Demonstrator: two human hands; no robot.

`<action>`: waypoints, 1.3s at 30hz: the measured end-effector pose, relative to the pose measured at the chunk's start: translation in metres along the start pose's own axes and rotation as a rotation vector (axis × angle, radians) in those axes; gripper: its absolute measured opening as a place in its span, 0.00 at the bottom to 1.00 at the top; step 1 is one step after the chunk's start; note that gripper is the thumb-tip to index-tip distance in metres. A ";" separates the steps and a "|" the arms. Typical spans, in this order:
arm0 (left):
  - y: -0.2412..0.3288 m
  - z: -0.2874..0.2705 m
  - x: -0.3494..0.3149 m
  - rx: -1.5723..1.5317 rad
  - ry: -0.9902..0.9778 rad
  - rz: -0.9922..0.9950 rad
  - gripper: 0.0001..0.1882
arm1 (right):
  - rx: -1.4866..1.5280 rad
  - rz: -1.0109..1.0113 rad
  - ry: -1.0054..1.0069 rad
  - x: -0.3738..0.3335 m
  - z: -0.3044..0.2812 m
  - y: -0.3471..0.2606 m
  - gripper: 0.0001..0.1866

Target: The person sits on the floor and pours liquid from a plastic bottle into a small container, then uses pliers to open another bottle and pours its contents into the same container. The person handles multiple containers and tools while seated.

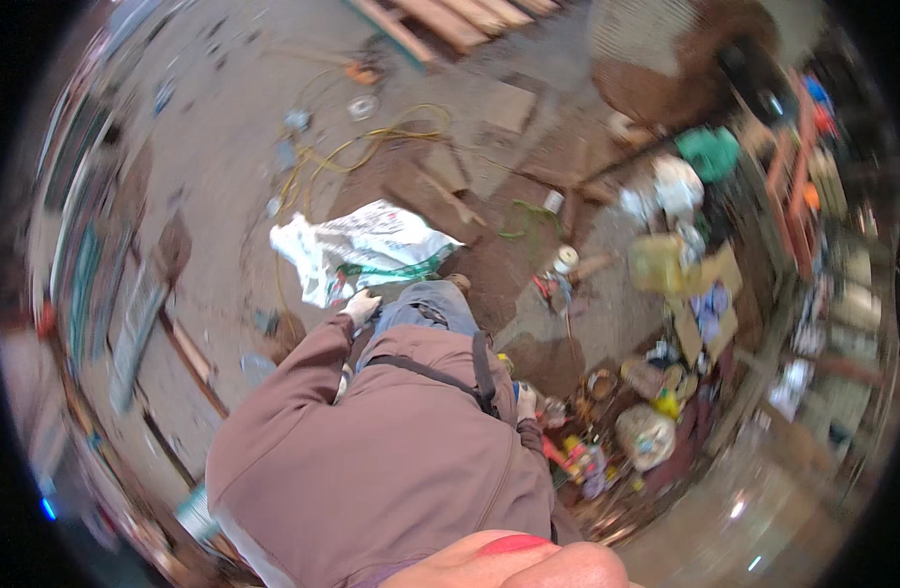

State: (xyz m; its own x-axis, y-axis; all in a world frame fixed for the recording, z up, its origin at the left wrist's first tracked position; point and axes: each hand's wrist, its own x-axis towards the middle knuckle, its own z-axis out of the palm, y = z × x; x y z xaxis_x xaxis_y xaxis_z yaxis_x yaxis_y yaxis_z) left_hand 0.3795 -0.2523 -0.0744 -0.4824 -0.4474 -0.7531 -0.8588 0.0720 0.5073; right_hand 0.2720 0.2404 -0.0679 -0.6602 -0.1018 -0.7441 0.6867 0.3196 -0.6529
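Note:
My left hand (362,307), pale and possibly gloved, is beside my left thigh. It is close to the near edge of a crumpled white plastic sack (366,240) with green and red print, which lies on the ground in front of my legs. Whether the hand touches the sack I cannot make out. Low at my right side is my right hand (526,400), partly cut off by my brown jacket (391,421). A small blue patch shows next to it, too unclear to name. Blur hides how the fingers of both hands are set.
A yellow cord (371,137) runs loosely over the wet, dirty ground ahead. Wooden planks (440,22) lie at the far edge. To my right spreads a heap of litter, with a green bag (709,154), cardboard (721,274) and a whitish round container (646,436). Long boards line the left.

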 end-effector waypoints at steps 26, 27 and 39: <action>0.132 -0.088 0.185 0.236 -0.105 0.330 0.28 | -0.101 0.017 0.661 -0.009 0.128 0.031 0.22; 0.140 -0.100 0.172 0.274 -0.087 0.343 0.29 | 0.038 0.023 0.630 -0.017 0.142 0.028 0.22; 0.209 -0.104 0.198 0.566 -0.141 0.192 0.29 | 0.941 0.139 0.558 -0.048 0.178 0.066 0.09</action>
State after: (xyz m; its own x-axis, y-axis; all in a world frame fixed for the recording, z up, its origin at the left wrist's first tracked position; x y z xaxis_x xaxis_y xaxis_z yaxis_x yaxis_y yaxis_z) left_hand 0.1227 -0.4188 -0.0736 -0.6225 -0.2603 -0.7381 -0.6942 0.6191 0.3672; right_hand 0.4025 0.0989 -0.1005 -0.4410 0.3954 -0.8057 0.5665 -0.5736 -0.5916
